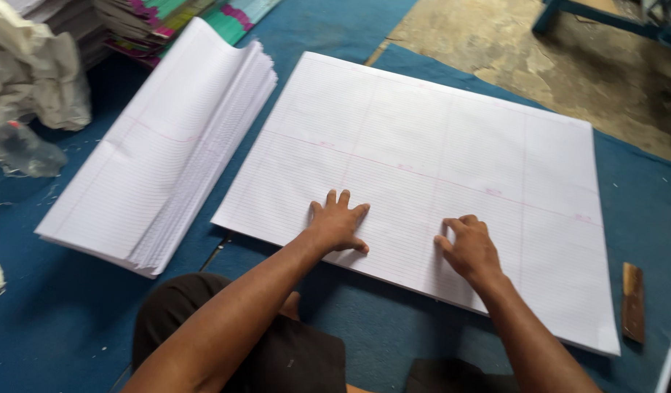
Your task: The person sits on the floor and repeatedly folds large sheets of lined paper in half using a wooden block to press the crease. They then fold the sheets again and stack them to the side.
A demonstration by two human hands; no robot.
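Note:
A large stack of white ruled paper sheets [452, 145] lies flat on the blue mat in front of me. My left hand [338, 223] rests palm down on its near edge with fingers spread. My right hand [468, 247] presses on the same top sheet a little to the right, fingers curled with the tips on the paper. Neither hand holds anything.
A pile of folded ruled sheets [168, 153] lies to the left. Coloured book covers [175, 18] are stacked at the back left, beside white sacking [30, 65] and a clear plastic bottle [26, 149]. A wooden stick [632, 302] lies at the right. Bare concrete floor [539, 51] beyond.

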